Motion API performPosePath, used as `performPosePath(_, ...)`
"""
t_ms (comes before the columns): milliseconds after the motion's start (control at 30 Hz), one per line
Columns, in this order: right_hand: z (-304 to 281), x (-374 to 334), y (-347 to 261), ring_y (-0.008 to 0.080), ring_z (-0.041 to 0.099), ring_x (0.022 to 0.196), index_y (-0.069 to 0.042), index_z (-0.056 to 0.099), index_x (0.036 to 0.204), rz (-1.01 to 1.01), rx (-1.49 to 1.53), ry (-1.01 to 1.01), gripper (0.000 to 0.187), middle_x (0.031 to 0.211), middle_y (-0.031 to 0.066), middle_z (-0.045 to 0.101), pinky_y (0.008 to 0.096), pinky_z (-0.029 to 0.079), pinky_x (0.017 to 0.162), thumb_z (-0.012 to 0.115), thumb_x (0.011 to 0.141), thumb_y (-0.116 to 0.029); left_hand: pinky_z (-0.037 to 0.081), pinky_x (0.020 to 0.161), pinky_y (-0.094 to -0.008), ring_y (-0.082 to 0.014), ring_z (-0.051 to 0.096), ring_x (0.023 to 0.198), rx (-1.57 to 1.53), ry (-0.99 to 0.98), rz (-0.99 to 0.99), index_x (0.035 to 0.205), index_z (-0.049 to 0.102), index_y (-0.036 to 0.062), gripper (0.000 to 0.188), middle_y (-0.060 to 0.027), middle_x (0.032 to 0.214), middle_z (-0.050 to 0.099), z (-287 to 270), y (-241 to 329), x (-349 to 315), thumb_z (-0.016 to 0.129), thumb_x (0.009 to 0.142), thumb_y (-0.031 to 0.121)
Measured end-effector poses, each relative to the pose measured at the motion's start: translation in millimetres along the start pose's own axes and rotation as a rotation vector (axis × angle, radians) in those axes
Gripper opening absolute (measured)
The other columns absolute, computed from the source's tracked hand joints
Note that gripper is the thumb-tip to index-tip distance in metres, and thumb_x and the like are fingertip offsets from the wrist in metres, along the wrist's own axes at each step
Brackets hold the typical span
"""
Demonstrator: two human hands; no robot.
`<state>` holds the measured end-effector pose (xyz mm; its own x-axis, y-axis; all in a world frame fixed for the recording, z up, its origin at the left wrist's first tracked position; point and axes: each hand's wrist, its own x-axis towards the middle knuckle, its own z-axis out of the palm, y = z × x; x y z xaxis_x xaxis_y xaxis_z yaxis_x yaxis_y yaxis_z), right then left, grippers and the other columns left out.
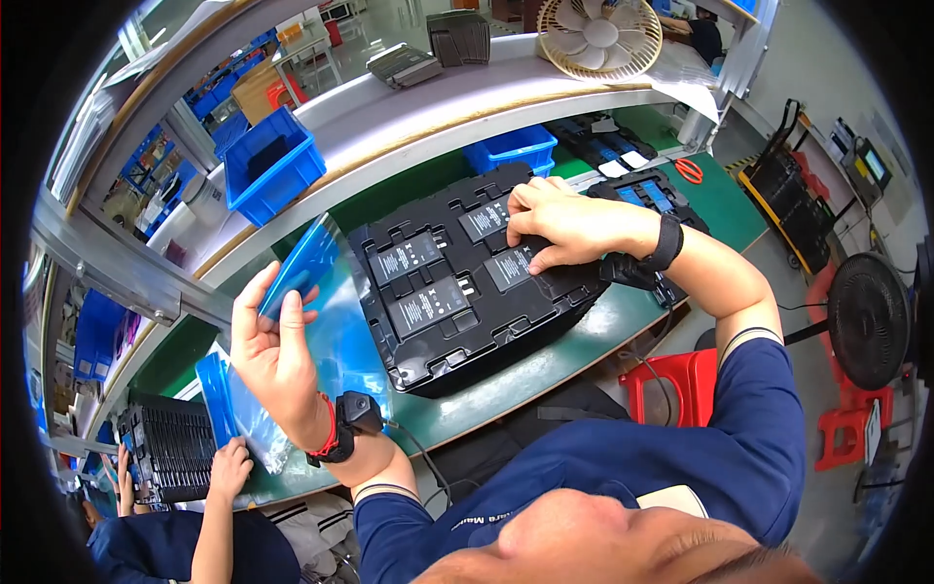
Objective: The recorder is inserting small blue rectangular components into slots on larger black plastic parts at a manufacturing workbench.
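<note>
A stack of black moulded trays (457, 355) lies on the bench before me, its top tray holding several flat black batteries with white print, one of them a near-left battery (428, 306). My right hand (559, 222) reaches over the tray's right side. Its curled fingers and thumb close at the edge of a battery (508, 269) in its pocket; the fingertips are partly hidden. Raised left of the tray, my left hand (277, 346) pinches a glossy blue film-covered flat piece (306, 263) between thumb and fingers. Clear and blue plastic film (341, 341) lies beneath it.
Blue bins stand on the shelf (274, 165) and behind the tray (511, 148). Red scissors (689, 170) and another black tray (642, 192) lie at the right. Nearby at lower left, a co-worker's hand (232, 467) is beside stacked black trays (170, 448).
</note>
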<state>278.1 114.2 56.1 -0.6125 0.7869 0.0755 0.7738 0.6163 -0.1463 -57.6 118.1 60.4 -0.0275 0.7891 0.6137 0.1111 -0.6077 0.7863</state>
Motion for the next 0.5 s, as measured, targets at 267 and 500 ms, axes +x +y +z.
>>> performPosePath(267,-2.8,-2.6,-11.0,0.0258,0.046,0.094,-0.009,0.052,0.084,0.030,0.063,0.128,0.028,0.089,0.0058,0.052,0.0365,0.033,0.083,0.073,0.068,-0.017,0.052,0.065,-0.0230,-0.0181,0.065,0.083,0.018,-0.036,0.019,0.117,0.052,-0.0030,0.029,-0.0128,0.098,0.063,-0.8,-3.1,0.0,0.056,0.088,0.003)
performPosePath(500,14.5,-19.3,-31.0,0.0216,0.051,0.078,-0.009,0.051,0.070,-0.082,-0.219,0.430,0.015,0.067,0.0035,0.052,0.0355,0.036,0.078,0.066,0.068,-0.010,0.050,0.064,-0.0213,-0.0171,0.065,0.083,-0.022,-0.022,-0.009,0.115,0.054,-0.0025,0.029,-0.0102,0.103,0.061,0.0,-2.6,0.8,0.056,0.086,-0.002)
